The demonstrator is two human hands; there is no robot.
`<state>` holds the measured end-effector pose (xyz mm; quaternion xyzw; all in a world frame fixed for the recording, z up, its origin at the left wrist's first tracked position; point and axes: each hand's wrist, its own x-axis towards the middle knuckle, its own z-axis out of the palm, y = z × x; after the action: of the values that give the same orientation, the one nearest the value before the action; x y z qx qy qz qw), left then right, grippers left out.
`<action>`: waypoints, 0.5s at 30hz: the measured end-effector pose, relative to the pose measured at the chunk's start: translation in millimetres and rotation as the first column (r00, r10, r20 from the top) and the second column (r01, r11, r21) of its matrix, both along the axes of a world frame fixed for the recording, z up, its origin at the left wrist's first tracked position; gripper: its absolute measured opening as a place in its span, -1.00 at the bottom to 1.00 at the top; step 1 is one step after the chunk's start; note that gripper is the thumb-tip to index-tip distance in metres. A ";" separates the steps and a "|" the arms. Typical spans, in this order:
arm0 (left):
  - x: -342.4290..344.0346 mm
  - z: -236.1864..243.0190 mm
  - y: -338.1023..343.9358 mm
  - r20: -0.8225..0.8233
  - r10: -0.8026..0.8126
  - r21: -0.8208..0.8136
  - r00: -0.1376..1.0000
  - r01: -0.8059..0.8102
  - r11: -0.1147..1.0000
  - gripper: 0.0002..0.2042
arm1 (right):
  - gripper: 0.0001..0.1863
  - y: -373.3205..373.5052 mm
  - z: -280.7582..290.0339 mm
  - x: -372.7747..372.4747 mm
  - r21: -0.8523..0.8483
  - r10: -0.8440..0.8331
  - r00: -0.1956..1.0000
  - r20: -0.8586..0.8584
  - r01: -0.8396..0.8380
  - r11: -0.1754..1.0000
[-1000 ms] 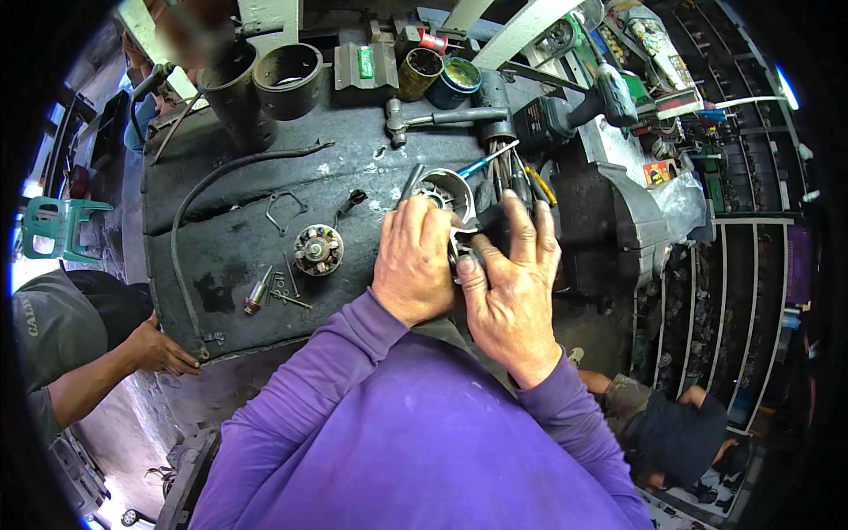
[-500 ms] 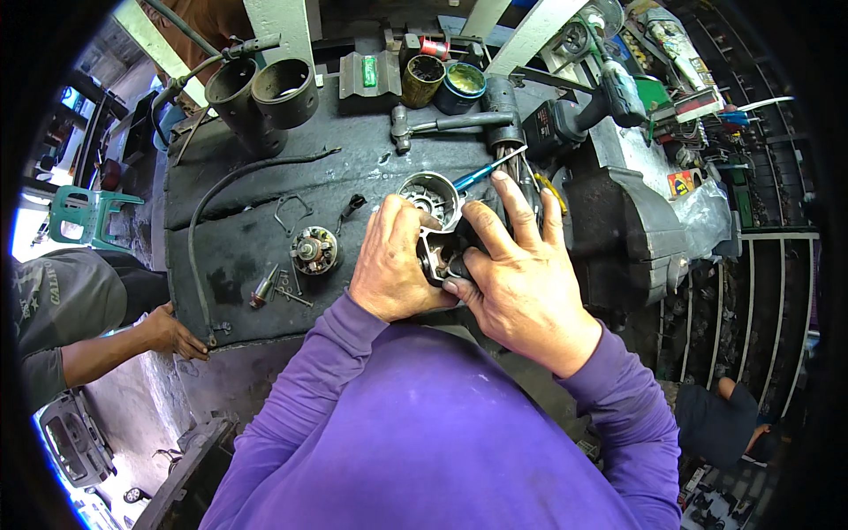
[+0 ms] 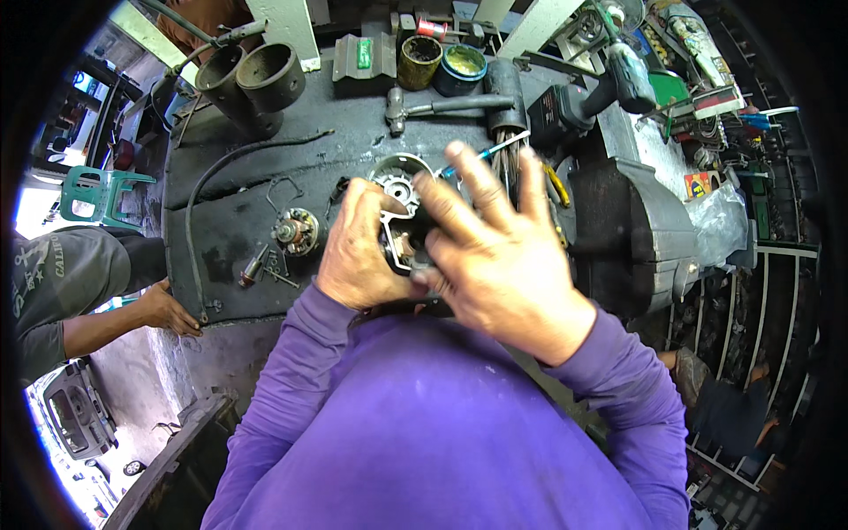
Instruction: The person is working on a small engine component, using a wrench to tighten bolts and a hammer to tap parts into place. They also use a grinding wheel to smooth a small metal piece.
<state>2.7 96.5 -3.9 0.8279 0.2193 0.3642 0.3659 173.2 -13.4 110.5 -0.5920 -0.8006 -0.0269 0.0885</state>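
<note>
Left hand (image 3: 355,252) clasps the metal housing (image 3: 398,189) at its left; right hand (image 3: 499,247) spreads over its right.

green plastic chair (image 3: 99,196), grey car (image 3: 93,415) — left | hammer (image 3: 450,105) — open tins (image 3: 420,76) beyond | plastic bag (image 3: 717,225)

Reaching forward with both forearms (image 3: 296,375), purple-sleeved to the wrists, angled inward before the torso. Curling left hand (image 3: 358,256) into a cupped grip, back upward, with thumb extended rightward. Spreading right hand (image 3: 499,243) wide, back upward, with fingers fanned forward, slightly blurred, and thumb near left thumb.
</note>
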 end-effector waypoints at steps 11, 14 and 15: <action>-40.6 -39.3 -38.0 0.471 0.360 -0.528 0.805 -0.070 0.847 -0.44 | -0.58 -25.4 -121.4 169.4 0.232 -0.716 0.688 -0.115 0.720 0.654; -67.4 -56.0 -55.6 0.034 0.479 -0.710 0.877 -0.316 0.630 -0.82 | -0.47 -48.9 -157.4 154.8 0.342 -0.672 0.715 -0.194 0.691 0.637; -71.8 -63.8 -63.4 -0.181 0.462 -0.706 0.868 -0.442 0.554 -0.91 | -0.52 -59.6 -169.0 143.7 0.323 -0.612 0.754 -0.240 0.656 0.682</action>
<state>-69.1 33.0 -67.7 0.5237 0.5452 0.3385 0.5603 316.9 -73.0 -58.5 -0.8030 -0.5176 -0.1804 0.2338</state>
